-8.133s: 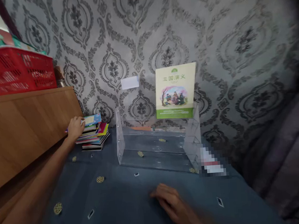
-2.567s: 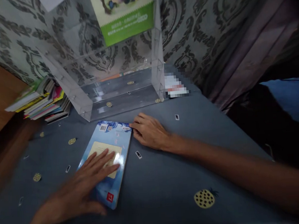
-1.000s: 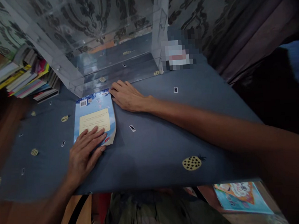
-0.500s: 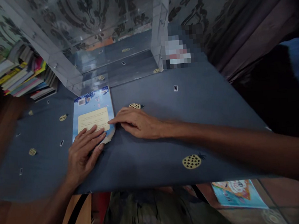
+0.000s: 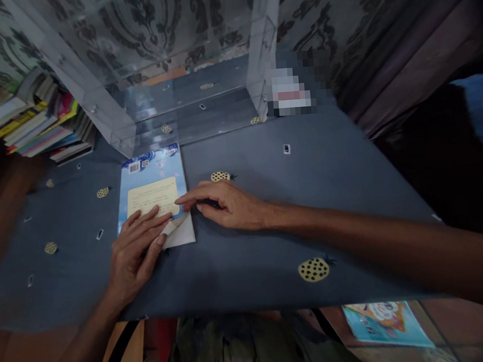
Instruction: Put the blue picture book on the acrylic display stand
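Observation:
A blue book (image 5: 154, 173) with a pale yellow text panel and a barcode lies on the dark cloth. My left hand (image 5: 136, 249) rests over its lower part, fingers stretched out and thumb beside the turned-up corner. This lower right corner of the cover (image 5: 173, 226) is bent back, and white pages (image 5: 183, 236) show beneath it. From the right, my right hand (image 5: 228, 203) reaches in with the index finger extended onto the cover's right edge. Its other fingers are loosely bent, with nothing visible in them. The book's lower left part is hidden under my left hand.
A clear acrylic stand (image 5: 116, 126) rises just behind the book. Several stacked books (image 5: 51, 120) are at the far left. A blurred-out white item (image 5: 289, 92) sits at the back right. Below the table's front edge, a colourful booklet (image 5: 390, 325) lies on the floor.
The cover's lower right corner is bent back farther, uncovering white pages underneath. Both hands stay almost where they were on the book, and the view has shifted slightly.

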Available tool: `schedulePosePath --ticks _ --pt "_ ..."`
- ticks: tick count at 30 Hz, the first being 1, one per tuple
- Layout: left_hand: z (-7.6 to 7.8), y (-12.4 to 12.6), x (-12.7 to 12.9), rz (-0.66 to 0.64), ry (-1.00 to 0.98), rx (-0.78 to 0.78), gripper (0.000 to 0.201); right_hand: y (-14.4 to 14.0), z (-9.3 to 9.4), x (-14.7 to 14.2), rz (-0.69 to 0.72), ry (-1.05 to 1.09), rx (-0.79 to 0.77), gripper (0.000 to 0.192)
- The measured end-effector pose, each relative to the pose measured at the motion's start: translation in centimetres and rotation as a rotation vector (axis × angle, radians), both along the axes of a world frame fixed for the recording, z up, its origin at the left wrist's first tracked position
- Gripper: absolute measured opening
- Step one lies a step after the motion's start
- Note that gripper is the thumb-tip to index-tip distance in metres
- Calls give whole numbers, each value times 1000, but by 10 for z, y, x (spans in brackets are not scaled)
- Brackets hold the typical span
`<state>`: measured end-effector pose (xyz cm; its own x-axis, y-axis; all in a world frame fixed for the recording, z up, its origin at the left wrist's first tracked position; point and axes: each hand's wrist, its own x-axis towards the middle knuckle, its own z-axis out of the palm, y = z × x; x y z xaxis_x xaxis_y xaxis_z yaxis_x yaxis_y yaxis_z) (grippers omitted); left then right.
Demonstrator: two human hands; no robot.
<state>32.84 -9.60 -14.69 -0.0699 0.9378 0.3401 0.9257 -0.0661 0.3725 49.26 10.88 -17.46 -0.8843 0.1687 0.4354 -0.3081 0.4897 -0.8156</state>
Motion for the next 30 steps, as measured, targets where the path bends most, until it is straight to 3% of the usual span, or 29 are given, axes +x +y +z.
schedulePosePath --ticks 14,17,24,30 --pt "-1 -1 1 -16 31 23 32 -6 6 3 25 4 -1 39" --pt "-4 -1 0 -23 78 17 30 -9 7 5 62 30 130 36" --pt "-6 -4 -3 -71 160 26 35 -21 12 10 150 141 653 24" --pt "1 5 -6 -83 282 -68 44 -25 13 10 140 181 774 19"
